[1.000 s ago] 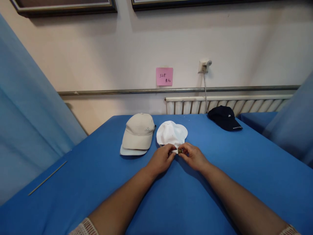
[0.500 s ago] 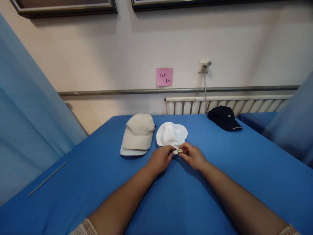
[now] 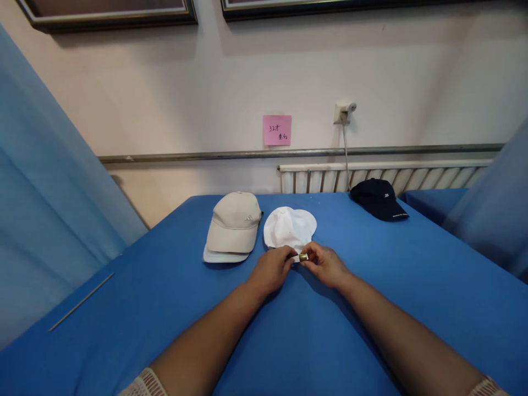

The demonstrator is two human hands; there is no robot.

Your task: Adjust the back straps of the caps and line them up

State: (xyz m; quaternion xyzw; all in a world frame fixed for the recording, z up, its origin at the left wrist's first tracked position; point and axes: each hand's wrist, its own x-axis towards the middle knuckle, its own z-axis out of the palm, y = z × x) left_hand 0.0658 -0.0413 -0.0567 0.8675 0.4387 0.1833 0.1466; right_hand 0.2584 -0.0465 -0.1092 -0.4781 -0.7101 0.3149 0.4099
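A white cap lies on the blue table, its back strap toward me. My left hand pinches the white strap at the cap's near edge. My right hand pinches the small brass-coloured buckle on that strap. The two hands meet fingertip to fingertip just in front of the cap. A beige cap sits to the left of the white one, stacked on a pale brim.
A dark navy cap rests at the table's far right corner. A thin stick lies near the left edge. Blue curtains hang on both sides. A radiator, a rail and a pink note are on the wall behind.
The hands have barely shifted; the buckle and strap have been drawn slightly toward me and the fingers closed nearer together.
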